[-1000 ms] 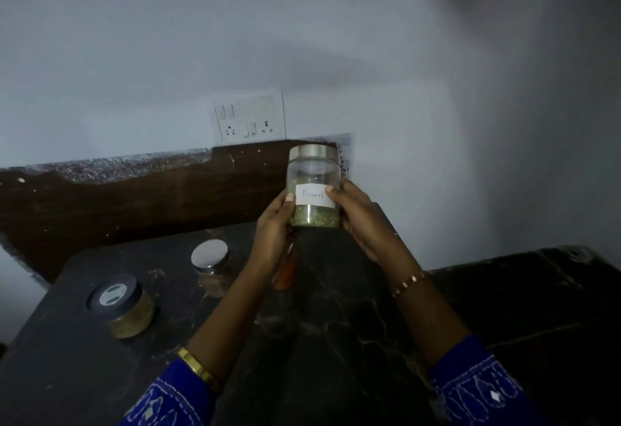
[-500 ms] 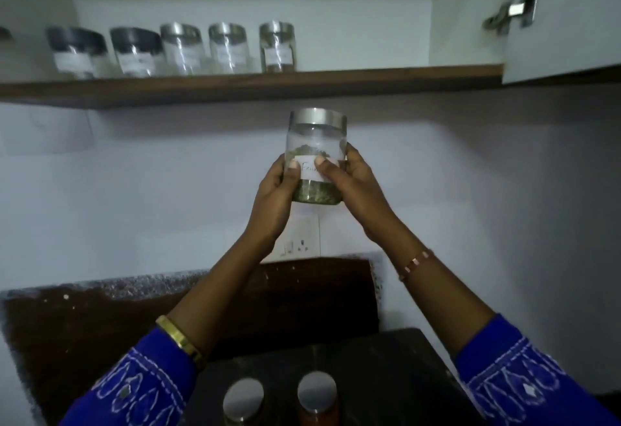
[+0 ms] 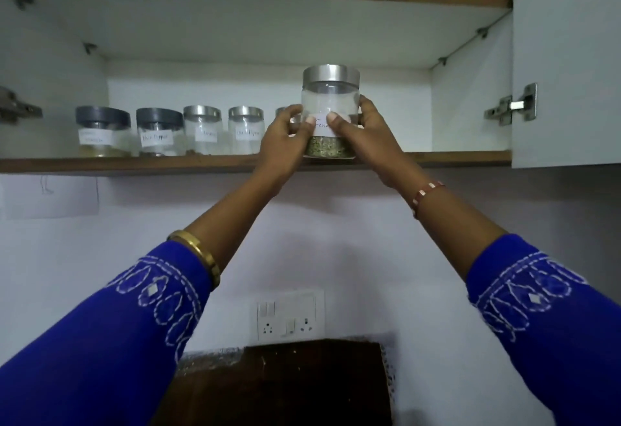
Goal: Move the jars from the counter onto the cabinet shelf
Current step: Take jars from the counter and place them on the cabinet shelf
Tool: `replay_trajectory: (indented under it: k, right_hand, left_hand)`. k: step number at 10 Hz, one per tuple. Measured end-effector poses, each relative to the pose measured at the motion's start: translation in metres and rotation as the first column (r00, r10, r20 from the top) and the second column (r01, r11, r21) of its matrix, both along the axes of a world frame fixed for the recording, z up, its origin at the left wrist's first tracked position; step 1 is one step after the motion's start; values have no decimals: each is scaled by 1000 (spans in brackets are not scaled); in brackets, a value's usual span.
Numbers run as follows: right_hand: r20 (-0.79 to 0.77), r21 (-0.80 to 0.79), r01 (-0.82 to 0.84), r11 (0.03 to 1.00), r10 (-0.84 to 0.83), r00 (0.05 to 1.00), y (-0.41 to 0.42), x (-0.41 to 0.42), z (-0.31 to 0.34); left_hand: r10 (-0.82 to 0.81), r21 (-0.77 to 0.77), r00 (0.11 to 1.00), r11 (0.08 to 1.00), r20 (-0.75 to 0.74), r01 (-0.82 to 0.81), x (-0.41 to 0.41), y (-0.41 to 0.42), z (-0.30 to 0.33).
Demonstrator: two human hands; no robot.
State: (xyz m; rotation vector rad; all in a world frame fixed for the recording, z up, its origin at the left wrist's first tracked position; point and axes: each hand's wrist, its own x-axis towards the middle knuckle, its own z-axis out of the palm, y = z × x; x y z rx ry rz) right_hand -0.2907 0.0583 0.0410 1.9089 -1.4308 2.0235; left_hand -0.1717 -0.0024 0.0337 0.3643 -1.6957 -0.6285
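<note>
Left hand (image 3: 285,143) and right hand (image 3: 364,136) clasp the jar (image 3: 331,103) between them at the shelf (image 3: 134,164) edge; more jars (image 3: 161,131) stand left of them.

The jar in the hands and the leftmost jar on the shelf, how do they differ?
The held jar has a shiny silver lid; the leftmost jar has a dark grey one. The held jar holds greenish seeds, the leftmost jar something yellowish. The held jar is gripped by the left hand and right hand at the shelf front edge; the leftmost jar stands untouched, further back. Both are clear glass with white handwritten labels.
</note>
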Motion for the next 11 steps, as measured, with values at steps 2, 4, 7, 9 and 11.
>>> replay_trajectory:
  k: [2,4,7,9,11]
  right_hand:
    - [-44,14,63,998,-62,997,-33,-25,13]
    - [-104,71,144,987,-136,985,-61,-45,16]
    - [-193,178,418,891,-385,903,-89,-75,32]
    - [-272,256,570,781,-508,817,-107,-80,39]
    - [-512,398,663,634,-447,734,-100,-74,50]
  left_hand:
    - [84,-50,992,996,92,-79,-22,-28,20]
    - [92,-4,992,996,84,-92,-48,-56,25]
    - [296,-30,912,953,285,-300,-79,-88,40]
    - [390,-122,680,905,621,-407,-90,-101,57]
    - [352,-88,657,912,667,-400,-87,-110,65]
